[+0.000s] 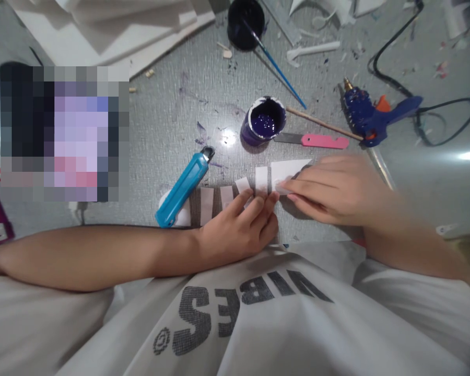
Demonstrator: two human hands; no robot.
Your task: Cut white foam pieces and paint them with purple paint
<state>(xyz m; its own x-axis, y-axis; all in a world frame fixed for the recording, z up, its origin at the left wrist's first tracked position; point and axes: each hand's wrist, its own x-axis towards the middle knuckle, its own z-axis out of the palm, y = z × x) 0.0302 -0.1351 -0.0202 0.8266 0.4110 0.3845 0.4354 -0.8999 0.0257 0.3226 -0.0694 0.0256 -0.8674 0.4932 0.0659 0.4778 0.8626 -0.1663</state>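
Note:
A row of small white pieces lies across the table in front of me, including a narrow upright strip point(261, 180) and a tilted strip point(243, 184). My left hand point(245, 223) rests over their lower ends, its bent fingers slightly apart and fingertips touching them; its thumb is hidden. At the right end of the row, my right hand point(332, 190) has its fingers pinched together on a pointed white piece point(284, 172). Slight blur softens that hand. Two further strips, a left one point(207, 205) and a middle one point(226, 196), lie beside my left hand.
A blue box cutter point(184, 188) lies left of the strips. Beyond them stand a purple paint pot point(254, 128) and a black cup point(246, 26) with a blue paintbrush point(280, 70). A pink-handled blade point(324, 141) and a corded glue gun point(376, 112) lie right. White sheets point(113, 31) occupy the far left.

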